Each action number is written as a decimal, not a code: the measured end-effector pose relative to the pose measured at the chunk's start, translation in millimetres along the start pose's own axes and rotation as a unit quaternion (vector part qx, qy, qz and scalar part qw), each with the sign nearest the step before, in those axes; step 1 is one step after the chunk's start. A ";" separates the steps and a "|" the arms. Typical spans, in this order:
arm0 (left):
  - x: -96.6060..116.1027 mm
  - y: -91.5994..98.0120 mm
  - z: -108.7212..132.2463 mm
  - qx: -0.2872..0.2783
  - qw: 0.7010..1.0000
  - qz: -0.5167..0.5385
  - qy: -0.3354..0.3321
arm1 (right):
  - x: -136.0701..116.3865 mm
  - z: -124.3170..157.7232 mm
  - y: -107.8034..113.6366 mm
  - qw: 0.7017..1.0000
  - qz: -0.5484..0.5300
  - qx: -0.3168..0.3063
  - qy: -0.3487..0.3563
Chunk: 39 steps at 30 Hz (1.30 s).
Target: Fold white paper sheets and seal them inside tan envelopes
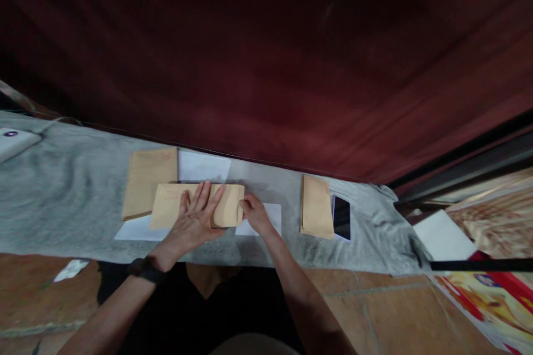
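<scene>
A tan paper envelope (163, 206) with faint reddish print lies across the middle of the cloth, its right end curled or folded over. My left hand (195, 216) rests flat on it with spread fingers, pressing it down. At the right end, my right hand (255, 214) pinches the envelope's edge between thumb and fingers. Partly beneath the left end sits a stack of similar envelopes (147, 177). White paper sheets (204, 165) show behind the worked envelope, and another white sheet (272, 216) lies partly under my right hand.
To the right are a smaller pile of tan envelopes (316, 208) and a phone (342, 218). Grey cloth (62, 188) covers the long narrow surface, backed by a dark red panel (266, 66). A white device (16, 143) with a cable sits far left. Printed packaging (495, 299) stands lower right.
</scene>
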<state>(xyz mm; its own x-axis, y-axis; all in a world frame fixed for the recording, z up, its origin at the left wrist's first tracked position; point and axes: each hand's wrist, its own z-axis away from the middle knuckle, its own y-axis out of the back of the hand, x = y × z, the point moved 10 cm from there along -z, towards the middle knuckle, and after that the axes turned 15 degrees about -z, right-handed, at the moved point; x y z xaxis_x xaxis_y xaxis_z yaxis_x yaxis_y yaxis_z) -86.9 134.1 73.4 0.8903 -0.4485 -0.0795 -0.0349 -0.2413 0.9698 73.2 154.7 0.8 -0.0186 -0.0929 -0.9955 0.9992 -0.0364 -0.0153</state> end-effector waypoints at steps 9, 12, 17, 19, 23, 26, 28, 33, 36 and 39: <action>35.6 4.7 2.8 -0.027 0.996 -0.005 -0.089 | -18.8 50.5 18.9 0.999 -0.030 0.025 0.011; 41.6 0.6 8.6 -0.033 0.994 0.010 -0.099 | -18.4 57.7 22.8 0.999 -0.017 0.042 0.005; 47.4 9.1 9.0 -0.032 0.993 0.027 -0.110 | -16.8 63.7 34.0 0.995 0.032 0.095 -0.004; 48.9 9.8 7.6 -0.036 0.993 0.029 -0.104 | -20.3 67.8 38.4 0.992 0.067 0.103 0.000; 52.8 3.2 6.2 -0.046 0.993 0.033 -0.100 | -47.6 82.9 49.8 0.979 0.122 0.134 0.088; 55.1 -2.1 6.1 -0.042 0.993 0.034 -0.102 | -51.0 86.1 49.8 0.987 0.076 0.112 0.088; 56.9 -4.1 6.7 -0.038 0.993 0.035 -0.107 | -33.3 80.2 40.3 0.997 -0.051 0.051 0.006; 58.7 -3.7 9.2 -0.041 0.992 0.043 -0.112 | -6.4 69.0 26.1 0.952 -0.267 -0.023 -0.146; 55.9 -0.5 8.5 -0.034 0.993 0.055 -0.097 | -2.3 68.7 22.5 0.934 -0.295 -0.048 -0.197; 61.3 2.2 8.9 -0.030 0.992 0.064 -0.109 | -6.7 72.7 7.5 0.936 -0.254 -0.128 -0.206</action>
<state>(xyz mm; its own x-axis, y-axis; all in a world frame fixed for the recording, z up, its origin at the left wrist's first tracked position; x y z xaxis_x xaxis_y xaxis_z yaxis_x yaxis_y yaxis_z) -36.4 98.4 68.6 0.7609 -0.6489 0.0034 -0.1085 -0.1221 0.9866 78.3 82.7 14.2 -0.4521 -0.5068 -0.7340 0.8328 0.0547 -0.5508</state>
